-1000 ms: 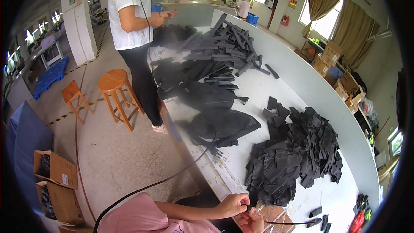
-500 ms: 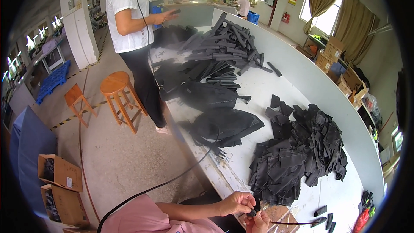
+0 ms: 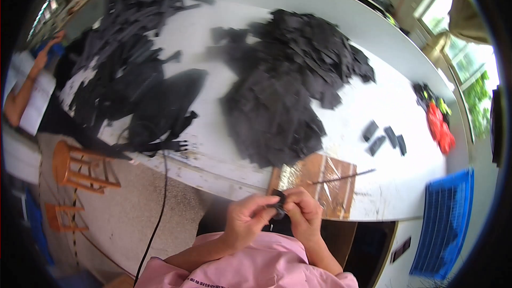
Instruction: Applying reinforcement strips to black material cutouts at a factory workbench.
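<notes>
In front of my pink top, both hands meet at the table's near edge over a small black fabric piece [image 3: 279, 202]. My left hand [image 3: 248, 217] pinches it from the left between thumb and fingers. From the other side, my right hand [image 3: 303, 214] grips the same piece with its fingertips. The fingers cover much of it. Just beyond my hands is a brown board [image 3: 337, 202] with clear tape over it, and a thin dark rod [image 3: 349, 175] lies across it. A large heap of flat black fabric pieces [image 3: 277, 112] spreads beyond the board.
Several short black rolled pieces [image 3: 392, 136] lie to the right on the white table [image 3: 394, 192]. Black tubes [image 3: 133, 10] and dark bags [image 3: 165, 96] fill the left. A blue crate [image 3: 442, 224] stands right, red plastic [image 3: 440, 128] farther back. A co-worker [image 3: 32, 90] stands far left beside a wooden stool [image 3: 80, 165].
My view has swung to the right and down, so the table and heap appear farther left. Both hands still hold the small black piece; the rod now shows more fully.
</notes>
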### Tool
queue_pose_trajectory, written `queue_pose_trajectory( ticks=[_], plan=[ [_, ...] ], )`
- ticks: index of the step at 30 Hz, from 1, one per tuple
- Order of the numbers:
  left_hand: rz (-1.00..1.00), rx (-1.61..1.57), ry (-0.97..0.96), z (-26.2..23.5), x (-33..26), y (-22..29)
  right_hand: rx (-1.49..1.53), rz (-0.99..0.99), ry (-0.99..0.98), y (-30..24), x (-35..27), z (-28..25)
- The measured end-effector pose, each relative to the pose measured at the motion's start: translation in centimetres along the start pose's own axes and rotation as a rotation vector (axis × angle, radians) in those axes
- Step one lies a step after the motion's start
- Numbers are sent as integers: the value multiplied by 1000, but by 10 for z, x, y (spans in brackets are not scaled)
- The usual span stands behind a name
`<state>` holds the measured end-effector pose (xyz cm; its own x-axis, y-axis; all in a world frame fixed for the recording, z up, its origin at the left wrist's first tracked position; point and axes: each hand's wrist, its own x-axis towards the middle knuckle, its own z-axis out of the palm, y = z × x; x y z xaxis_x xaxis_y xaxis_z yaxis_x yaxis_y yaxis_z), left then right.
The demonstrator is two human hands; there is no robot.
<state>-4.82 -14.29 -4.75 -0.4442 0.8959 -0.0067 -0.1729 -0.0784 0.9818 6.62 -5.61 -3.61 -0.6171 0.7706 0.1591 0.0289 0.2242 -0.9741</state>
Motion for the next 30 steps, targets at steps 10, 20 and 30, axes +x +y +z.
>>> queue_pose_trajectory(
  ticks=[10,20,30],
  plan=[
    [-286,-216,-91,49,18,-19,-286,-56,220,9,-24,-37],
    [-662,-1122,-828,75,30,22,293,88,71,-32,-40,-73],
    [-770,-858,-338,108,102,34,625,375,22,-9,30,-124]
  ],
)
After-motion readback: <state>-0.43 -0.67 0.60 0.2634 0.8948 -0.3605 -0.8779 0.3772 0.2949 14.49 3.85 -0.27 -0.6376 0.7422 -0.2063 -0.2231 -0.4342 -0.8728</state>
